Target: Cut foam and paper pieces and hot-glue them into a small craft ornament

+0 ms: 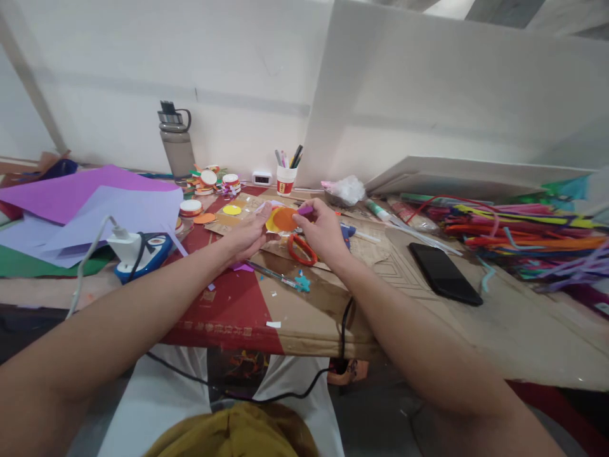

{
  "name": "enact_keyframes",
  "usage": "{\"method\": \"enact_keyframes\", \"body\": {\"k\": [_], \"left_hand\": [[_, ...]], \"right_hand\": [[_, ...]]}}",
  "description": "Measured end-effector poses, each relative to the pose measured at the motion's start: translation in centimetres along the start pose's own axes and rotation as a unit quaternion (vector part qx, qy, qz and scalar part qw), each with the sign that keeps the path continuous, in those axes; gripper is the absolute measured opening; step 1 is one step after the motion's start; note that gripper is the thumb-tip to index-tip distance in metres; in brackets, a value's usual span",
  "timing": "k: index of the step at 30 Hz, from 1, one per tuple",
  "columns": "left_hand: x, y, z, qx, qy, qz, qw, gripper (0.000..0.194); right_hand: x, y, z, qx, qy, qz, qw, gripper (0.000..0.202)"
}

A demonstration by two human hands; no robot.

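Between my hands, over the cardboard, is an orange paper disc [286,219] overlapping a yellow paper disc [271,222]. My left hand [250,236] grips the yellow disc from the left side. With thumb and fingers, my right hand [324,231] pinches the orange disc at its right edge; a small purple piece [305,210] shows by those fingers. Just below them lie orange-handled scissors [303,250]. A blue glue gun [348,233] is partly hidden behind my right hand. Nearer to me rests a pen with a teal star [285,278].
Purple and lilac paper sheets [95,203] and a blue power strip [147,251] occupy the left. Behind stand a water bottle [177,143], paper drums [191,208] and a cup of pens [286,180]. A phone [445,273] and pipe cleaners [533,238] lie right.
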State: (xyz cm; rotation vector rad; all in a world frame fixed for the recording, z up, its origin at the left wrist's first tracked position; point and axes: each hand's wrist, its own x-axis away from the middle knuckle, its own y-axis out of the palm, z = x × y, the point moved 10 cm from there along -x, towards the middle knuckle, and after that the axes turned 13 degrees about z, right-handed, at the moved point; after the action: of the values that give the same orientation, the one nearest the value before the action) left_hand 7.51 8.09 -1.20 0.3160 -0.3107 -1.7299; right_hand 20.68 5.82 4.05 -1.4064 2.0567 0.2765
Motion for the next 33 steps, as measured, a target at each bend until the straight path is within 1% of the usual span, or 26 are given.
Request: {"method": "enact_keyframes", "body": {"k": [3,7,9,12,16,19,21,24,28,31,33], "left_hand": [[0.4,0.6,0.0,-0.008,-0.004,-0.034,0.999,0.034],[1.1,1.4,0.1,-0.004,-0.03,-0.075,0.997,0.031],[1.3,1.5,0.2,-0.003,-0.041,-0.074,0.996,0.029],[1.4,1.3,0.2,-0.02,-0.05,-0.052,0.997,0.026],[1.5,1.0,-0.5,-0.071,-0.053,-0.045,0.995,0.029],[1.1,0.2,-0.9,-0.12,-0.03,-0.021,0.992,0.029],[0.7,-0.3,-0.7,-0.139,-0.002,-0.008,0.99,0.029],[-0.1,-1.3,0.6,-0.14,0.057,0.026,0.988,0.027],[-0.7,-3.2,3.0,-0.113,0.128,0.11,0.979,0.028],[-0.8,-4.3,3.8,-0.1,0.146,0.164,0.97,0.03],[-0.7,-4.6,3.9,-0.101,0.145,0.179,0.968,0.029]], "right_hand": [[-0.3,-0.2,0.6,0.005,0.01,0.01,1.0,0.009],[-0.6,-0.6,1.0,-0.007,0.012,0.022,1.0,0.008],[-0.8,-0.8,1.2,-0.017,0.013,0.032,0.999,0.009],[-0.9,-0.9,1.3,-0.027,0.015,0.041,0.999,0.01],[-0.5,-0.4,1.3,-0.026,0.024,0.021,0.999,0.01],[-0.3,-0.2,1.0,-0.031,0.028,0.014,0.999,0.01],[-0.4,-0.4,0.7,-0.04,0.029,0.023,0.998,0.011],[-0.6,-1.1,0.4,-0.057,0.032,0.046,0.997,0.012],[-0.6,-1.3,0.3,-0.085,0.046,0.058,0.994,0.012],[-0.6,-1.3,0.4,-0.1,0.055,0.061,0.992,0.012],[-0.6,-1.1,0.5,-0.112,0.058,0.061,0.99,0.013]]}}
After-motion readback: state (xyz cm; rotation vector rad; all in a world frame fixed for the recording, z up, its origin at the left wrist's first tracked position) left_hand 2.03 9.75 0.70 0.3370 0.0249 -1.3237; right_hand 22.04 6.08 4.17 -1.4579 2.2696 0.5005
